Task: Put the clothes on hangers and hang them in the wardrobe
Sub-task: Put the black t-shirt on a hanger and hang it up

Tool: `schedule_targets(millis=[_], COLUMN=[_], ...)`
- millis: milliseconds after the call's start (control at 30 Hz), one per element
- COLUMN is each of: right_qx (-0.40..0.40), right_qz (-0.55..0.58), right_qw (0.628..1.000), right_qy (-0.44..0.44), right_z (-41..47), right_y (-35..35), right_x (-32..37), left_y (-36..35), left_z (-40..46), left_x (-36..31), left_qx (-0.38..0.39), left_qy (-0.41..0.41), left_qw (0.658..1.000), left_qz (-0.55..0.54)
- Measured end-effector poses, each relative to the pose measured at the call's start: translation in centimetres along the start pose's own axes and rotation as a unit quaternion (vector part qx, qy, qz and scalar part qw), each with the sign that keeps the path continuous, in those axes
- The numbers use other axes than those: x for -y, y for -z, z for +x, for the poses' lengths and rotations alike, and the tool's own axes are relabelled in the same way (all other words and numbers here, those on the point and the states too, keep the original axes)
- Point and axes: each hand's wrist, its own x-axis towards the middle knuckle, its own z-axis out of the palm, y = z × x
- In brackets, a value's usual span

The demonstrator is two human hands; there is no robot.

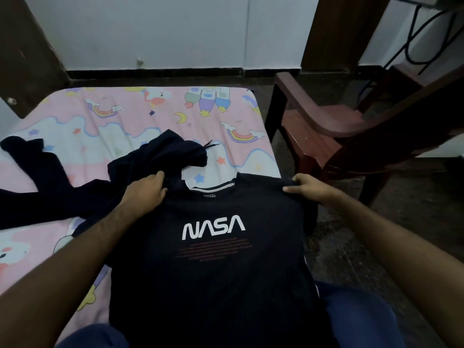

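A dark navy T-shirt [216,277] with a white NASA print hangs spread in front of me, front side facing me, over my lap and the bed's near edge. My left hand [147,194] grips its left shoulder, fingers curled into the fabric. At the other shoulder seam my right hand [307,187] pinches the cloth. A second dark garment [82,187], apparently a hoodie with a drawstring, lies crumpled on the bed behind and left of the T-shirt. No hanger and no wardrobe are in view.
The bed [120,126] has a pink cartoon sheet with rainbows and stars. A dark red wooden chair [334,126] stands close to the bed's right side. A white wall and dark door frames lie beyond; black cables [426,33] hang at the top right.
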Motion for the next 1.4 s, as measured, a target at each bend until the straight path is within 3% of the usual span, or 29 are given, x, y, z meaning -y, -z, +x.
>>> schedule_targets(millis=[67,167,233,433,600,833,967,1067,1133,1233,1400], right_qx=[-0.096,-0.208,-0.212,-0.026,0.05,0.161,0.221,0.226,0.219,0.22,0.233], right_qz=[-0.231,-0.416,-0.478,-0.453,-0.365,-0.393,-0.425,-0.46,-0.45,-0.368,-0.171], right_qw=[0.968,0.883,0.843,0.849,0.868,0.792,0.755,0.725,0.736,0.79,0.88], right_qy=[0.01,0.063,0.125,0.272,0.332,0.44,0.447,0.46,0.457,0.438,0.377], right_z=[-0.9,-2.9,-3.8,-6.1,-8.2,-13.0,-16.1,-17.1,-17.1,-17.0,-17.3], right_y=[0.4,0.1,-1.0,-9.1,-18.4,-31.0,-35.6,-36.7,-36.1,-34.5,-32.0], right_x=[-0.8,-1.0,-0.3,5.0,10.9,17.5,18.8,19.2,19.5,19.7,20.7], left_y=[-0.4,-1.3,-1.4,1.1,4.0,3.8,2.3,0.9,1.7,5.1,13.2], left_z=[-0.8,-2.6,-4.4,-11.2,-20.7,-38.3,-43.0,-43.6,-42.9,-40.2,-33.5], left_x=[-0.3,0.0,0.3,3.9,9.4,15.0,13.7,12.9,12.8,13.1,12.7], left_qx=[-0.001,-0.001,-0.001,0.084,0.136,0.218,0.215,0.171,0.114,0.008,-0.164], left_qy=[-0.009,-0.033,-0.046,-0.015,0.102,0.186,0.213,0.213,0.223,0.222,0.131], left_qw=[1.0,0.993,0.989,0.983,0.985,0.953,0.947,0.959,0.965,0.968,0.965], left_qz=[0.022,0.111,0.139,0.162,0.02,-0.095,-0.109,-0.076,-0.072,-0.112,-0.156])
